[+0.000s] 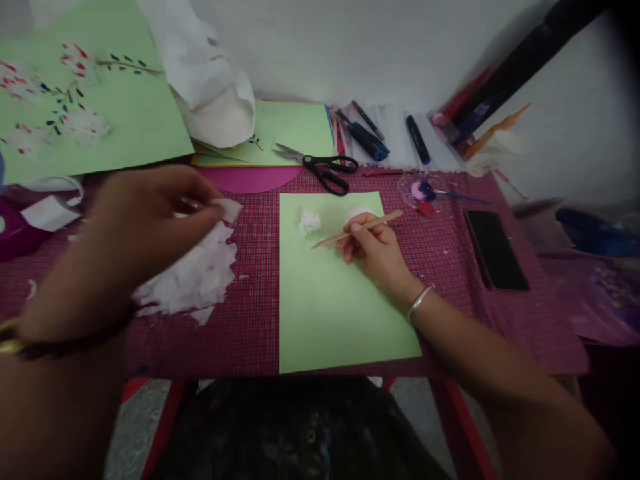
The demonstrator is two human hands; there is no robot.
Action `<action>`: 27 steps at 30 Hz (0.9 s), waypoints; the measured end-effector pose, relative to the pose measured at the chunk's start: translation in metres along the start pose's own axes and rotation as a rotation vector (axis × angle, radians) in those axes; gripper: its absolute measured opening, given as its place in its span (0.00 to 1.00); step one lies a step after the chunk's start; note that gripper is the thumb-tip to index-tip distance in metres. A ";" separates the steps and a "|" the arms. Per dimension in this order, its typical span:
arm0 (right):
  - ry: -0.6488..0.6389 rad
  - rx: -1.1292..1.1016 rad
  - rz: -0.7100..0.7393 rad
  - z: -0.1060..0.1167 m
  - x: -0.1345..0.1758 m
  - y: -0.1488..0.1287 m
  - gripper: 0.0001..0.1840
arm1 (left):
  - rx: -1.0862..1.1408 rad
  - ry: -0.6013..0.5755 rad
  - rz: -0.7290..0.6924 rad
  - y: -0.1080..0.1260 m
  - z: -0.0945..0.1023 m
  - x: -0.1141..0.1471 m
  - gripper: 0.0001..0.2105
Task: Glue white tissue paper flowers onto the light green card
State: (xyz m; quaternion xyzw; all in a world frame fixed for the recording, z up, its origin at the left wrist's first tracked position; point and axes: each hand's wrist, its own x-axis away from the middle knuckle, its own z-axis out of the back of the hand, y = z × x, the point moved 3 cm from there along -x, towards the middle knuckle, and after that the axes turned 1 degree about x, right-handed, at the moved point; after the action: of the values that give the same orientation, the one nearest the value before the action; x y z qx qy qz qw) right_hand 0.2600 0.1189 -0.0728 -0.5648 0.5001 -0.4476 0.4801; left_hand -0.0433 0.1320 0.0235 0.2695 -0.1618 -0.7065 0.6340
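Note:
Between the thumb and fingers of my left hand (170, 200) is a small white paper piece (231, 209), raised over a pile of cut white paper pieces (193, 270). My right hand (373, 247) grips a thin pointed wooden stick (377, 221), its tip aimed left, above a light green sheet (345, 313). A crumpled white paper tuft (309, 221) sits near the sheet's upper left. Another white tuft (358, 212) shows behind my right fingers, partly hidden.
Black-handled scissors (325, 167) lie just beyond the sheet. A paint palette (424, 192) with a brush and a phone (495, 250) are at the right. A green sheet with painted flowers (120, 127) stands at the back left. A purple object (20, 227) lies far left.

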 end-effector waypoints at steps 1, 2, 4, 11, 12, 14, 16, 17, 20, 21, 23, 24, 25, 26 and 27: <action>0.037 0.010 0.019 0.001 0.000 -0.002 0.12 | 0.071 -0.003 -0.032 0.029 -0.017 -0.004 0.11; 0.074 0.023 0.038 0.002 0.000 -0.003 0.11 | 0.153 -0.016 -0.061 0.050 -0.031 -0.008 0.08; 0.128 0.051 0.065 0.003 0.000 -0.005 0.10 | 0.313 -0.063 -0.078 0.068 -0.056 -0.016 0.05; 0.117 0.093 0.050 0.001 -0.005 -0.004 0.09 | 0.657 -0.119 0.086 0.030 -0.114 -0.025 0.10; 0.117 0.101 0.044 0.000 -0.006 -0.004 0.09 | 0.670 -0.131 0.124 0.026 -0.118 -0.024 0.11; 0.126 0.112 0.033 -0.001 -0.008 -0.004 0.10 | 0.704 -0.154 0.189 0.022 -0.122 -0.023 0.11; 0.125 0.115 0.019 -0.002 -0.009 -0.003 0.10 | 0.730 -0.170 0.231 0.021 -0.123 -0.023 0.10; 0.120 0.117 0.015 -0.002 -0.010 -0.003 0.11 | 0.734 -0.174 0.243 0.021 -0.123 -0.023 0.09; 0.109 0.132 0.013 -0.003 -0.012 -0.002 0.11 | 0.728 -0.177 0.258 0.021 -0.122 -0.024 0.08; 0.109 0.137 0.013 -0.004 -0.013 -0.002 0.12 | 0.724 -0.176 0.257 0.020 -0.122 -0.024 0.07; 0.112 0.138 0.012 -0.004 -0.014 -0.002 0.12 | 0.718 -0.183 0.255 0.020 -0.122 -0.024 0.06; 0.115 0.133 0.012 -0.004 -0.014 -0.002 0.12 | 0.716 -0.190 0.253 0.020 -0.122 -0.024 0.06; 0.119 0.125 0.013 -0.004 -0.015 -0.002 0.12 | 0.715 -0.198 0.250 0.020 -0.121 -0.023 0.05; 0.124 0.118 0.015 -0.004 -0.015 -0.002 0.12 | 0.713 -0.206 0.246 0.020 -0.121 -0.023 0.05; 0.128 0.113 0.017 -0.004 -0.015 -0.002 0.12 | 0.709 -0.213 0.241 0.021 -0.120 -0.022 0.05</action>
State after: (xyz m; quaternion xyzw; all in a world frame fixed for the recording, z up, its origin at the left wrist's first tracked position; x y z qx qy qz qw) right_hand 0.2547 0.1340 -0.0705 -0.5028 0.5084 -0.5064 0.4820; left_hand 0.0452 0.1647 -0.0572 0.3760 -0.4915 -0.5512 0.5598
